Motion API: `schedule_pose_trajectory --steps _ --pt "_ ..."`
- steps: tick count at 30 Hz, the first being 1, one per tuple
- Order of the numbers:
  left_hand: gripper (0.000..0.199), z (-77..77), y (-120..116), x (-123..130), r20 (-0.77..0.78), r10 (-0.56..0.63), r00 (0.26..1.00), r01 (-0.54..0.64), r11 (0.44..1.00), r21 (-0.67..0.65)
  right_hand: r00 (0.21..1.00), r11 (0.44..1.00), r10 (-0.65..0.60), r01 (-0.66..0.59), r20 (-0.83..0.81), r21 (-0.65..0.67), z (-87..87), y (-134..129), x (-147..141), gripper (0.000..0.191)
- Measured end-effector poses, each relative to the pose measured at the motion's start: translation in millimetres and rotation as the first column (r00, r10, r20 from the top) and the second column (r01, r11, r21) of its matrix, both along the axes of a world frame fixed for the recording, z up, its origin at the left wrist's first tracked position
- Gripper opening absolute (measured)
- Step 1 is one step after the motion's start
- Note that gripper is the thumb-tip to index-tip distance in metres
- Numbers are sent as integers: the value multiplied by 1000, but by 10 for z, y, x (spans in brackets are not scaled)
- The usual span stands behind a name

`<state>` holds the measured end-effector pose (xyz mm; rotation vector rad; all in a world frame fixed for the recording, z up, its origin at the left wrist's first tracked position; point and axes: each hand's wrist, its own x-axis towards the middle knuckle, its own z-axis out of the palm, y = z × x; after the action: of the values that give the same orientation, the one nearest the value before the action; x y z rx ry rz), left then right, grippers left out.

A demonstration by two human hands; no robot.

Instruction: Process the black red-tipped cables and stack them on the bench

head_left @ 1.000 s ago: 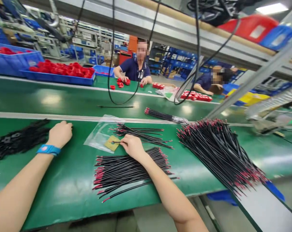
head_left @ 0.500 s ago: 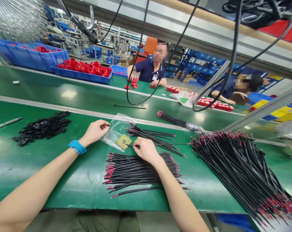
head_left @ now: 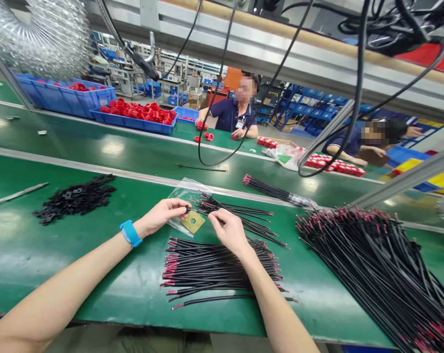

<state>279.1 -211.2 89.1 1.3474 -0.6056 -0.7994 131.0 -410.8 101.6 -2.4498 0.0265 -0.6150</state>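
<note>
Closed to a pinch, your left hand [head_left: 169,212] holds a small black piece [head_left: 188,209] and your right hand [head_left: 229,230] a black cable [head_left: 202,212] whose long axis runs leftward toward that piece.

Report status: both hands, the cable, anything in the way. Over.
Left hand pinching small black piece; right hand gripping black cable. Cable end toward piece, contact unclear. Yellowish holed plate close beneath, probably not blocking.
</note>
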Motion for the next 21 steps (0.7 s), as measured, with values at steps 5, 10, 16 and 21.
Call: schedule_pose_trajectory --steps 5,10,16,21 --pt "41 27 -13 -29 -110 2 994 -7 999 -39 1000 999 17 -17 -4 -27 -4 4 4 23" --pt "39 21 -6 -15 -79 -6 997 6 1000 -9 998 991 61 -59 18 -119 14 6 7 21" --pt "37 -3 -32 -93 35 7 999 -10 997 82 982 933 94 -29 163 -360 -47 29 6 22" --pt "37 -9 -78 -223 84 63 994 -69 995 78 981 847 108 -5 163 -531 -63 79 -7 27"
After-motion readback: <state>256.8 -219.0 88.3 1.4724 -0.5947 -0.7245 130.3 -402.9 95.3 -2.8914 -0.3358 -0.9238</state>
